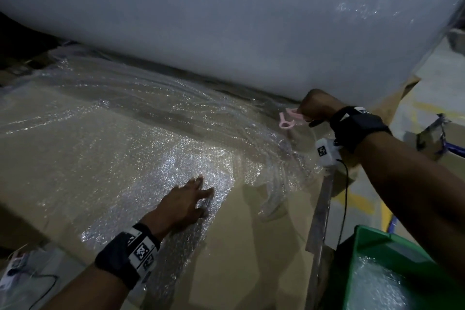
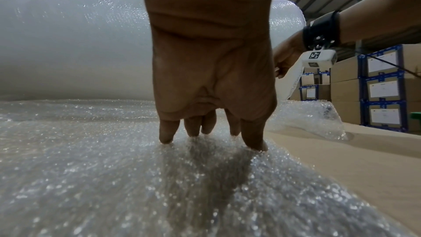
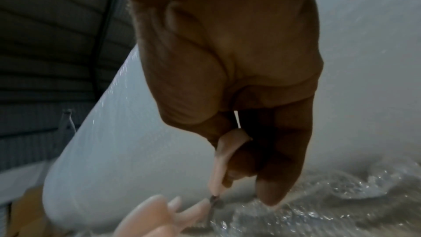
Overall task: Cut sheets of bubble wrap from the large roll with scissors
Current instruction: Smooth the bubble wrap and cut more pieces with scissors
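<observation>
Two bare hands are seen over a sheet of bubble wrap (image 1: pixel 130 148) spread across a brown cardboard surface (image 1: pixel 251 246), with the large roll (image 1: pixel 226 20) lying along the far side. The left hand (image 1: pixel 185 202) is laid flat on the sheet, its fingers (image 2: pixel 167 132) straight and spread, pressing the film down. The right hand (image 1: pixel 315 107) is curled around pink-handled scissors (image 1: pixel 289 118), held low at the foot of the roll near the sheet's right edge; the blades are blurred and it cannot be told whether they are parted.

Trouble could come from the wrinkled, bunched film near the scissors: it is judged that slack there could let the blades snag or wander, giving a ragged cut. If the left hand's pressure is lost, the sheet could slide. A cut made so close to the roll could also nick the wound layers.

At the lower right a green bin (image 1: pixel 412 246) is seen, with what looks like bubble wrap lying inside it. Stacked cardboard boxes (image 2: pixel 346 93) in blue frames stand in the background
</observation>
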The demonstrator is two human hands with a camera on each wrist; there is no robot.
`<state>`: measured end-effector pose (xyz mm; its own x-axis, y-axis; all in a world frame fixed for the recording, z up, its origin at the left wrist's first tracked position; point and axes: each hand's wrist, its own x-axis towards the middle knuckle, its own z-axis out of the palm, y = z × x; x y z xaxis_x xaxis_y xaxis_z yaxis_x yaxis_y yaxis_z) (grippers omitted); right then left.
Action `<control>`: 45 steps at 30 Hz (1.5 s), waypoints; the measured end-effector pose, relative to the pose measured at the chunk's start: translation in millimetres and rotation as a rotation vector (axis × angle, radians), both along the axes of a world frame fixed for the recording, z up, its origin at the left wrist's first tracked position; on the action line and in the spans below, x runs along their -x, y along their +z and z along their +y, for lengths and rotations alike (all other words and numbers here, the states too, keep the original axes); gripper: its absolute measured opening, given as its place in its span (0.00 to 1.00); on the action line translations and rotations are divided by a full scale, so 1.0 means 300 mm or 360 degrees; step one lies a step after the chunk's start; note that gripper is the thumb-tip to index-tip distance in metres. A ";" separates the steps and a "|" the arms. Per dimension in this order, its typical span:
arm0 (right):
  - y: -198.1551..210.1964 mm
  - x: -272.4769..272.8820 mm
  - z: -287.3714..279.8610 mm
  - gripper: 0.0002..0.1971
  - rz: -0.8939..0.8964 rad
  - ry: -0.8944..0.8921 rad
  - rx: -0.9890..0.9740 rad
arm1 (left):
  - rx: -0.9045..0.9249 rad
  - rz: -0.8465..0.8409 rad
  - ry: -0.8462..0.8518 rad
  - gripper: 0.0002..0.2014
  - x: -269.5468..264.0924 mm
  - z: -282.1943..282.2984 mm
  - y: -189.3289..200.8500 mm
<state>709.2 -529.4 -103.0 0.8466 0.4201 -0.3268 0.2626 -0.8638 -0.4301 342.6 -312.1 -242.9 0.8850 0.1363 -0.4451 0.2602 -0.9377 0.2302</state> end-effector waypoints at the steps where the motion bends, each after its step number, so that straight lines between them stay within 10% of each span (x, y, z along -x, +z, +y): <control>1: 0.016 -0.006 -0.019 0.09 -0.0009 0.0022 -0.0063 | -0.0002 0.0009 0.0002 0.36 -0.001 0.001 0.001; 9: 0.067 0.306 -0.266 0.14 0.0484 -0.0160 -0.0843 | 0.0079 -0.0242 0.0204 0.37 0.012 -0.029 0.113; 13: 0.020 0.537 -0.360 0.10 0.1036 -0.0140 -0.1327 | 0.1301 -0.0688 0.0887 0.29 0.024 -0.128 0.271; 16: -0.059 0.727 -0.383 0.41 0.1439 -0.0160 -0.1476 | 0.2315 -0.0647 0.1122 0.31 0.032 -0.255 0.341; 20: -0.115 0.905 -0.336 0.34 0.1706 -0.0129 -0.1445 | 0.2819 -0.0808 0.1259 0.26 0.046 -0.356 0.329; 28: -0.089 0.952 -0.296 0.13 0.0603 0.0596 -0.0740 | 0.2589 -0.0991 0.1457 0.18 0.103 -0.371 0.338; 38: -0.111 0.899 -0.297 0.20 0.1638 0.0763 -0.0803 | 0.2326 -0.0915 0.1497 0.12 0.188 -0.383 0.348; 45: -0.179 0.900 -0.282 0.22 0.1445 0.0657 -0.0899 | 0.2264 -0.0904 0.1548 0.15 0.149 -0.394 0.309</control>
<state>439.2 -613.9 -156.6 0.1580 0.8923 -0.4229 -0.1247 -0.4069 -0.9049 298.0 -430.4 -150.2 0.7998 0.4675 -0.3764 0.1480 0.4541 0.8786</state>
